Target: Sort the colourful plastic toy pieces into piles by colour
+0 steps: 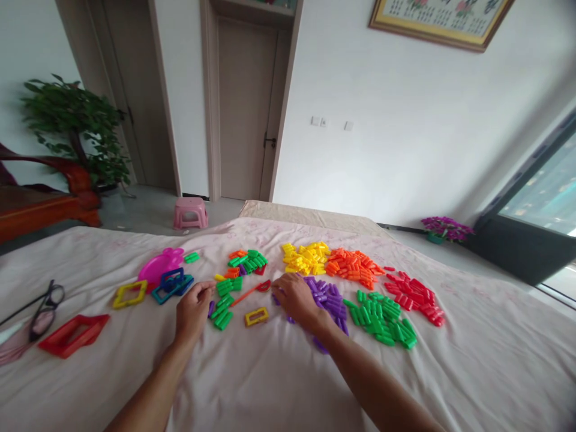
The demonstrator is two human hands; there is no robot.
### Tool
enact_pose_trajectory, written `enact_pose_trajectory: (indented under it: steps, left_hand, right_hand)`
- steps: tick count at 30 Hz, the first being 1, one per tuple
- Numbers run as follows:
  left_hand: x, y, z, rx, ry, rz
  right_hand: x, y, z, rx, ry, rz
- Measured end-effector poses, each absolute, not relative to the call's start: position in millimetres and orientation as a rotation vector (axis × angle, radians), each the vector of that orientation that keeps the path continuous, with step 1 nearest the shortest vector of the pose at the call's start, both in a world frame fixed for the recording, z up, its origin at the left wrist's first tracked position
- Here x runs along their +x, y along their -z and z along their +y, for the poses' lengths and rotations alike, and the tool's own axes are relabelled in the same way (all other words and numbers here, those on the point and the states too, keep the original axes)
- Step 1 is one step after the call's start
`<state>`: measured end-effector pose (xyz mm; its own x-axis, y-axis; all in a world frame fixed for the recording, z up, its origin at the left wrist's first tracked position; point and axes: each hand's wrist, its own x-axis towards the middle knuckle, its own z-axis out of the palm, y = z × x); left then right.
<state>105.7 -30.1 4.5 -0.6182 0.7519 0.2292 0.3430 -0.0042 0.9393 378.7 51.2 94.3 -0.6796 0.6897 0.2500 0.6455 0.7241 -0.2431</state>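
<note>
My left hand [194, 309] is closed beside a column of green pieces [224, 303], its fingertips pressed together near a small purple piece [211, 309]; what they hold, if anything, is too small to tell. Over the left edge of the purple pile [330, 300] lies my right hand [294, 297], fingers bent down, contents hidden. Between the hands are a red and orange stick-like piece [247, 293] and a yellow frame [256, 317]. A mixed cluster of green, orange and purple pieces [249, 260] sits just beyond.
Yellow [306, 258], orange [354, 267], red [416, 295] and green [382, 317] piles spread to the right. At left lie a magenta plate [155, 267], blue frames [173, 285], a yellow frame [130, 294], a red frame [75, 336] and glasses [45, 309].
</note>
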Motion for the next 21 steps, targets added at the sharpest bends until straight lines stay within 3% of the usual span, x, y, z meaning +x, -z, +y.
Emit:
enact_pose_trajectory:
  steps: [10, 21]
  left_hand:
    - [104.3, -9.0, -33.0, 1.139, -1.605, 1.926]
    - [106.3, -7.8, -32.8, 1.159, -1.575, 1.899]
  right_hand:
    - [285.5, -64.0, -15.6, -0.966, -0.199, -2.754]
    - [331.4, -74.3, -2.6, -1.015, -0.284, -2.584]
